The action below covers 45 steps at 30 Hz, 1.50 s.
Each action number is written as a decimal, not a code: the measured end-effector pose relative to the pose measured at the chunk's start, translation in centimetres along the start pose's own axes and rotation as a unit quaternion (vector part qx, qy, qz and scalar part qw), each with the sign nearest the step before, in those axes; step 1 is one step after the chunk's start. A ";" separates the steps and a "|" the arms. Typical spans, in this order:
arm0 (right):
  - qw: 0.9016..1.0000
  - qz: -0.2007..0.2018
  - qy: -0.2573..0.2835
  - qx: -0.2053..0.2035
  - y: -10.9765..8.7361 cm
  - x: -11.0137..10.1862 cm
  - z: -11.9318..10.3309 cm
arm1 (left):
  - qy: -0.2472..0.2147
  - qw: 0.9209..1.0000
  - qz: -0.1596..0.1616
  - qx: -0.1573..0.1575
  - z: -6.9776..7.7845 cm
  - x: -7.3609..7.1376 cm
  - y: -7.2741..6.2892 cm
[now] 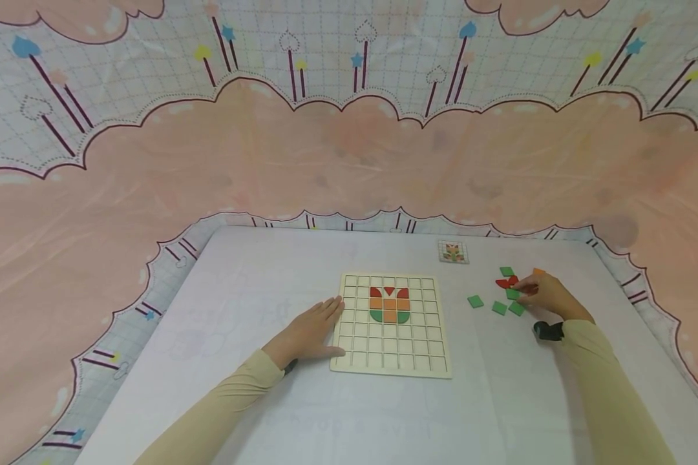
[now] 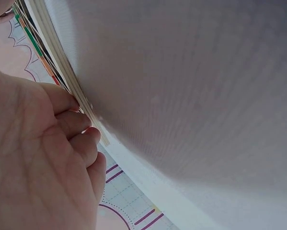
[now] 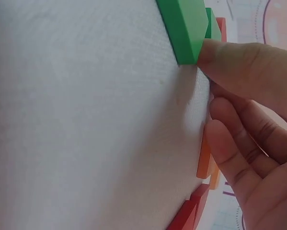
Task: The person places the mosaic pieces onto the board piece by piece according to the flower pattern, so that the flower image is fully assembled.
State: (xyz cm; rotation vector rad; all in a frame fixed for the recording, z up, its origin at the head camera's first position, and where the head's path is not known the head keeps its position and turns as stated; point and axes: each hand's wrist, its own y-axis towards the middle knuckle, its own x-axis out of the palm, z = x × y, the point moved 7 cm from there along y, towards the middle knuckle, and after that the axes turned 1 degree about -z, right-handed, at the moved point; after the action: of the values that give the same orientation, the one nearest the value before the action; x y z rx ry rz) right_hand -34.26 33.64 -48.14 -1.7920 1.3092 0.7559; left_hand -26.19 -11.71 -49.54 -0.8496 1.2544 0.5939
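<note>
My right hand (image 1: pixel 547 297) is touching a green four-sided tile (image 1: pixel 513 294) right at its fingertips; can't tell whether I'm pinching it. Pale wooden grid board (image 1: pixel 390 349) is lying well leftward, nearer my left hand (image 1: pixel 309 330), whose outstretched fingers are resting against its edge.

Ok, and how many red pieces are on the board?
3, in a row above the orange pieces: left curved piece, middle triangle, right curved piece. None looks hidden.
</note>
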 end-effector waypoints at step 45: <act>0.977 -0.033 0.031 -0.207 -1.2 12.4 -20.3 | -0.001 1.000 0.002 -0.003 0.1 -0.2 -0.2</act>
State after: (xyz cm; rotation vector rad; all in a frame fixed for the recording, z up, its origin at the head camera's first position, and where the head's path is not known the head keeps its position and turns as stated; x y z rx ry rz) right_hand -29.08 10.42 -47.34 -2.1890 1.1846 0.9979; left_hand -26.03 -11.68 -49.26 -0.8512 1.2529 0.6021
